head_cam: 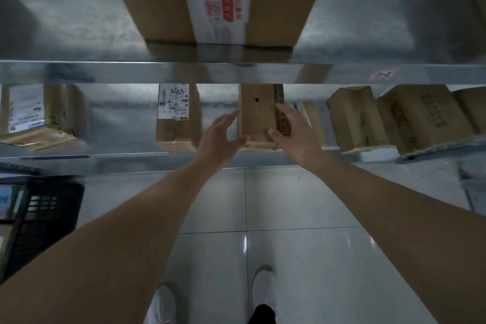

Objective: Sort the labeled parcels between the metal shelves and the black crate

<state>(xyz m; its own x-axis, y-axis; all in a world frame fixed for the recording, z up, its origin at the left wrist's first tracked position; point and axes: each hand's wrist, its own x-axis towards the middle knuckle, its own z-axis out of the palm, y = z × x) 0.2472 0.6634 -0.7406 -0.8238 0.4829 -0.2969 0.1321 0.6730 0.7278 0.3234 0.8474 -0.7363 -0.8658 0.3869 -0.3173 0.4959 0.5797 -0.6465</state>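
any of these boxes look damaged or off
Yes: the small cardboard box on the lower shelf, between the left hand and right hand, has a dark puncture hole in its top face. The neighbouring boxes show no such hole.

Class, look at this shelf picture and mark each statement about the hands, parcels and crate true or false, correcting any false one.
1. Both hands are at the same small brown parcel on the lower shelf. True: the left hand is at its left side and the right hand at its right.
2. The black crate sits on the upper shelf. False: it stands low at the left, below the lower shelf.
3. The parcel with the handwritten label is left of the one between the hands. True.
4. The large box with red and white tape is on the floor. False: it rests on the upper shelf.
5. The right hand grips a pen. False: its fingers rest on the parcel.
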